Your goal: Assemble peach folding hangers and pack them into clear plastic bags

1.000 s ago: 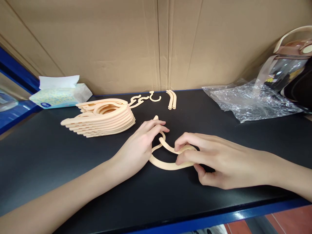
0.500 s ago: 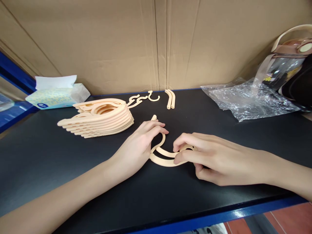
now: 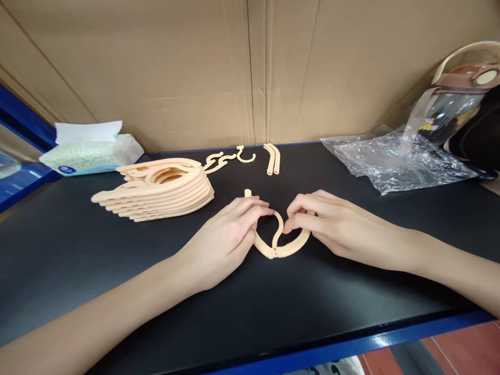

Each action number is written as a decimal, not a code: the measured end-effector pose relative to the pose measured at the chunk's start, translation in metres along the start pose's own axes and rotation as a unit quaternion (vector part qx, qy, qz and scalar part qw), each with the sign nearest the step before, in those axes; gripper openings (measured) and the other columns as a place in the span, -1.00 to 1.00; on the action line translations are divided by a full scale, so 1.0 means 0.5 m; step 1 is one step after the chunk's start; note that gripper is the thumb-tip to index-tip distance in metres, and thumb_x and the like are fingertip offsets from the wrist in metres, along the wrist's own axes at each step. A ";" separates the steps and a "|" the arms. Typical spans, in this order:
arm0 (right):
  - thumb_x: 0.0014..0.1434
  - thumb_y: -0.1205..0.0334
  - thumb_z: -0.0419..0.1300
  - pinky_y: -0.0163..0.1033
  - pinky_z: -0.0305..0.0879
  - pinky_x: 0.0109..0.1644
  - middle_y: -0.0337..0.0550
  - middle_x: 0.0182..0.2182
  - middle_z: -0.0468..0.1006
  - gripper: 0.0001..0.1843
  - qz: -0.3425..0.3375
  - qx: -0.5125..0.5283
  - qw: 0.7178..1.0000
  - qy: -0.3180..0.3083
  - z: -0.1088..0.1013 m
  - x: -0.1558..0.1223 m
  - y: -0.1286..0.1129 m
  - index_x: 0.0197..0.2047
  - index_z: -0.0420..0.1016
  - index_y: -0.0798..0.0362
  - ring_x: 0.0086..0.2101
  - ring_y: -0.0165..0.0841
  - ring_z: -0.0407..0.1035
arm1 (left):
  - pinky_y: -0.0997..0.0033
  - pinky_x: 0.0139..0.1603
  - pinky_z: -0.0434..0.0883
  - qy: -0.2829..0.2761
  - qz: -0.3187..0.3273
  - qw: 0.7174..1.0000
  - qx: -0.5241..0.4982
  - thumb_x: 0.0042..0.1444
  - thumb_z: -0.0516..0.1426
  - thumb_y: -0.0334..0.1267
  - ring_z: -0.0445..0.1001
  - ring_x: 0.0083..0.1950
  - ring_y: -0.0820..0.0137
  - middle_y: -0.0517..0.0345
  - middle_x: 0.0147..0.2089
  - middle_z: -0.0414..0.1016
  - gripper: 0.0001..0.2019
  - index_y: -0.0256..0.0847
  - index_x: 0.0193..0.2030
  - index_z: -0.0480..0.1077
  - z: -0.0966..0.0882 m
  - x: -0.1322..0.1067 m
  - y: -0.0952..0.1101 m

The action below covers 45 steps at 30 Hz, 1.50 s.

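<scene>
Well to the left of the fingers, a tissue pack [image 3: 91,155] is placed, with stacked hangers [image 3: 172,200] nearer to them. Loose hooks [image 3: 223,162] are laid beyond the left hand [image 3: 232,234], whose fingers are clamped on one side of a hanger [image 3: 275,252], held between both hands. Its other side is gripped by the bent fingers of the right hand [image 3: 341,229]. Farther right, a plastic bag [image 3: 394,164] is spread.

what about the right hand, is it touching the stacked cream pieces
No, the right hand is at the curved cream piece, well apart from the stack.
</scene>
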State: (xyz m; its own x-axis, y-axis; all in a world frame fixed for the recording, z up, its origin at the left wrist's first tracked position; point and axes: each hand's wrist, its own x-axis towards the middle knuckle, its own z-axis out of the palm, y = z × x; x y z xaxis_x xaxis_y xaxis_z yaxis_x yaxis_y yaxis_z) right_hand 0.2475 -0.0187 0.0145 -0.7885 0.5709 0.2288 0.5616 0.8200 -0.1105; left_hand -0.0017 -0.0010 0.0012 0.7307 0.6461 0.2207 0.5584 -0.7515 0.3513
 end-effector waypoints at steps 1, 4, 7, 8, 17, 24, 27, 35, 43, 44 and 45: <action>0.17 0.66 -0.09 -0.21 0.27 -0.11 -0.12 -0.11 0.42 -0.52 0.003 -0.008 1.000 0.006 -0.001 0.000 0.005 -0.02 0.40 0.02 -0.21 -0.33 0.30 | 0.22 0.28 0.28 -0.004 0.007 1.000 0.000 0.36 -0.15 -0.41 0.27 0.27 0.32 0.10 0.22 0.35 -0.64 -0.13 0.18 0.28 -0.001 -0.001 0.000; 0.21 0.61 -0.05 -0.22 0.25 -0.14 -0.14 -0.15 0.43 -0.59 0.017 -0.021 0.999 0.023 -0.003 0.000 0.015 -0.04 0.41 0.01 -0.28 -0.35 0.29 | 0.18 0.25 0.30 -0.010 0.015 1.000 0.013 0.29 -0.15 -0.52 0.28 0.27 0.29 0.11 0.25 0.34 -0.57 -0.11 0.19 0.27 -0.002 -0.002 0.000; 0.27 0.51 -0.02 -0.22 0.26 -0.14 -0.13 -0.16 0.44 -0.69 0.033 -0.034 0.998 0.042 -0.001 0.002 0.018 -0.05 0.42 0.03 -0.28 -0.35 0.33 | 0.14 0.20 0.32 -0.011 0.008 0.999 0.031 0.23 -0.16 -0.59 0.30 0.25 0.26 0.12 0.26 0.33 -0.51 -0.10 0.18 0.28 -0.001 -0.002 0.001; 0.29 0.48 -0.02 -0.22 0.26 -0.14 -0.13 -0.17 0.44 -0.71 0.040 -0.041 0.997 0.051 0.000 0.003 0.018 -0.05 0.43 0.04 -0.26 -0.35 0.35 | 0.14 0.19 0.33 -0.008 0.005 0.999 0.035 0.23 -0.16 -0.60 0.31 0.25 0.26 0.12 0.26 0.33 -0.51 -0.10 0.18 0.28 0.000 -0.002 0.001; 0.32 0.23 0.05 -0.29 0.11 -0.43 -0.37 -0.57 0.42 -0.84 0.191 -0.058 0.980 0.016 -0.001 0.001 0.010 -0.08 0.42 -0.02 -0.54 -0.38 0.32 | 0.11 0.16 0.34 0.007 0.011 0.999 0.043 0.30 -0.12 -0.53 0.33 0.22 0.24 0.14 0.22 0.36 -0.62 -0.11 0.13 0.29 0.001 -0.001 0.003; 0.38 0.10 0.01 -0.27 0.18 -0.30 -0.25 -0.39 0.45 -0.77 0.103 0.037 0.994 -0.001 -0.012 0.003 0.002 -0.09 0.39 0.03 -0.39 -0.37 0.33 | 0.17 0.22 0.29 0.013 0.049 0.998 0.027 0.25 -0.06 -0.50 0.27 0.25 0.28 0.07 0.22 0.33 -0.61 -0.16 0.17 0.26 0.001 -0.001 0.011; 0.41 0.05 -0.05 -0.25 0.18 -0.29 -0.22 -0.38 0.42 -0.68 0.085 0.056 0.995 -0.005 -0.015 0.005 0.000 -0.06 0.39 0.06 -0.39 -0.37 0.30 | 0.20 0.30 0.22 0.014 0.069 0.997 0.023 0.22 -0.05 -0.52 0.18 0.32 0.31 0.03 0.27 0.27 -0.57 -0.20 0.21 0.25 0.000 -0.001 0.011; 0.36 -0.04 0.02 -0.23 0.19 -0.26 -0.18 -0.32 0.43 -0.63 0.066 0.075 0.995 -0.009 -0.016 0.001 0.004 -0.01 0.39 0.08 -0.33 -0.33 0.31 | 0.16 0.38 0.17 -0.016 0.073 0.997 0.005 0.14 0.07 -0.41 0.09 0.39 0.27 -0.05 0.34 0.19 -0.48 -0.26 0.27 0.20 -0.003 -0.003 0.017; 0.34 -0.01 0.08 -0.22 0.24 -0.20 -0.15 -0.25 0.47 -0.65 0.036 0.101 0.994 -0.008 -0.017 0.003 -0.004 0.02 0.40 0.06 -0.28 -0.33 0.34 | -0.11 0.42 0.07 -0.052 0.077 0.996 0.020 0.14 0.21 -0.04 0.07 0.44 0.08 -0.19 0.38 0.17 -0.33 -0.30 0.30 0.12 0.000 -0.006 0.014; 0.33 0.00 0.09 -0.22 0.25 -0.19 -0.14 -0.24 0.48 -0.66 0.035 0.106 0.994 -0.011 -0.017 0.003 -0.004 0.01 0.40 0.06 -0.27 -0.33 0.35 | -0.12 0.42 0.04 -0.055 0.073 0.996 0.017 0.14 0.21 0.00 0.10 0.42 0.08 -0.17 0.36 0.20 -0.31 -0.29 0.30 0.12 -0.001 -0.005 0.014; 0.33 0.01 0.09 -0.21 0.26 -0.18 -0.13 -0.22 0.49 -0.67 0.034 0.112 0.993 -0.014 -0.017 0.003 -0.005 0.01 0.40 0.05 -0.26 -0.33 0.36 | -0.12 0.42 0.04 -0.057 0.070 0.996 0.014 0.13 0.21 0.03 0.15 0.40 0.08 -0.14 0.34 0.25 -0.31 -0.28 0.29 0.13 -0.002 -0.003 0.015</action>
State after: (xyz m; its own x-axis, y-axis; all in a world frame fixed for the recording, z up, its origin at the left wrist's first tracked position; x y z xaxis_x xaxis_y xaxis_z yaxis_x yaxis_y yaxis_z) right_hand 0.2469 -0.0201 0.0232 -0.7596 0.6229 0.1869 0.5457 0.7668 -0.3379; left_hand 0.0008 -0.0074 0.0044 0.8416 0.5158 0.1602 0.4566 -0.8379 0.2992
